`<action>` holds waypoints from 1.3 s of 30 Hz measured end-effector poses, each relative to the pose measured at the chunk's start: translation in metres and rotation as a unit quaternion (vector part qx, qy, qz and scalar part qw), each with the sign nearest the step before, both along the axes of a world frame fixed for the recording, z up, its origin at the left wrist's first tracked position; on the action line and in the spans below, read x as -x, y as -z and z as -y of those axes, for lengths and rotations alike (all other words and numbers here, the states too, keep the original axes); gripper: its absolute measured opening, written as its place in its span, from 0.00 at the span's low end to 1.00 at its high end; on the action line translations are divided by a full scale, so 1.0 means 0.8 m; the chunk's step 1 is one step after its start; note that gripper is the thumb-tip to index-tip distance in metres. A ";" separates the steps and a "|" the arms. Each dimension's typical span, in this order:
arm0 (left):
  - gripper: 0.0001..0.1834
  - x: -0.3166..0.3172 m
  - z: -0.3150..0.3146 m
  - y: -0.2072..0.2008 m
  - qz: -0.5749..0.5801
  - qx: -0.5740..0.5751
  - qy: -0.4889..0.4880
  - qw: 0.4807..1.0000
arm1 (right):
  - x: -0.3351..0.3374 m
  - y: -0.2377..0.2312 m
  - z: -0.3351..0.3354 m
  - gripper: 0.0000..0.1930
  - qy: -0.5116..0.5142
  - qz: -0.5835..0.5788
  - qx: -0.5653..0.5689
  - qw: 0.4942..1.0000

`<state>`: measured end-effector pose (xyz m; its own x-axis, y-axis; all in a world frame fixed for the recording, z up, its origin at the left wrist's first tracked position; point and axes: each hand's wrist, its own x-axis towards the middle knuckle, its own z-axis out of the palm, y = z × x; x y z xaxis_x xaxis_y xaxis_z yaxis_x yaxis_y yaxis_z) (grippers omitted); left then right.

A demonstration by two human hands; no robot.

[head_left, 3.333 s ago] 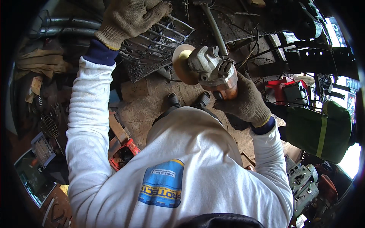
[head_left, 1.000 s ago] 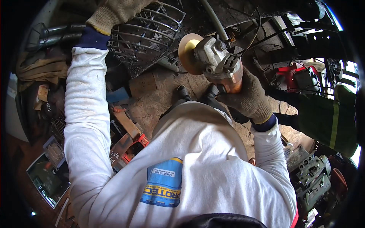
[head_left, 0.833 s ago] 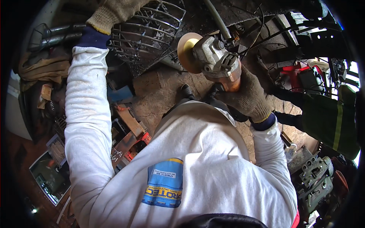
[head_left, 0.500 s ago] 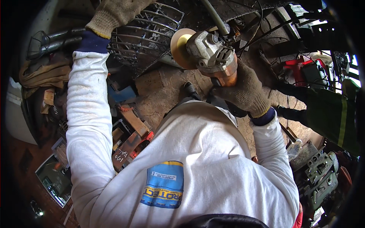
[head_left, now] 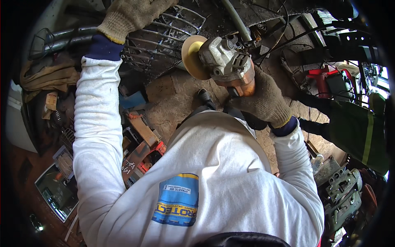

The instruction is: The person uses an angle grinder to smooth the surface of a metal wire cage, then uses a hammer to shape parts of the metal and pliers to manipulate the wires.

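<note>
An angle grinder (head_left: 226,61) with a grey metal head and an orange-brown body is in my right hand (head_left: 265,96). The brown knit glove is wrapped round the body, and the grinder's head points up and left. Its pale yellow disc (head_left: 193,57) faces left, near a metal grille of curved bars (head_left: 164,35). At the upper left my left hand (head_left: 135,18), in a matching glove, reaches over the grille's left part. The upper edge of the picture cuts off its fingers, so their grip and any contact with the bars are hidden.
A grey pipe (head_left: 236,18) slants down beyond the grinder. Tools and boxes (head_left: 142,127) lie on the left, below a brown cloth (head_left: 49,78). At right are a red object (head_left: 319,80), another person's dark green clothing (head_left: 358,127) and metal machine parts (head_left: 341,189).
The grinder and my right hand have shifted slightly left and down in the picture. My left hand sits a little farther right. The grille has also shifted slightly in view.
</note>
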<state>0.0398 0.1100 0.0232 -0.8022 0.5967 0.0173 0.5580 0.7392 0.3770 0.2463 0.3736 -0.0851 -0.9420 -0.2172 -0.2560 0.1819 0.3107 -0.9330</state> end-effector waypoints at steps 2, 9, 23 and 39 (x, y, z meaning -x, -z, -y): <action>0.17 0.002 0.003 0.002 0.028 -0.020 -0.007 0.999 | 0.001 0.003 -0.004 0.44 -0.042 -0.043 0.004 0.998; 0.14 0.013 0.006 0.012 -0.253 0.047 0.239 0.936 | 0.004 0.011 -0.007 0.44 -0.052 -0.044 -0.049 0.997; 0.21 -0.003 -0.003 0.001 -0.128 -0.003 0.089 0.988 | 0.009 -0.006 -0.001 0.42 -0.020 0.002 0.021 1.000; 0.22 -0.012 -0.002 0.006 -0.130 -0.005 0.090 0.987 | 0.017 -0.014 -0.005 0.38 -0.059 0.024 0.078 0.995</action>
<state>0.0493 0.1119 0.0181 -0.6510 0.7282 0.2144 0.7588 0.6163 0.2108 0.2330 0.3776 -0.0742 -0.8950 -0.3660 -0.2548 0.1988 0.1839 -0.9626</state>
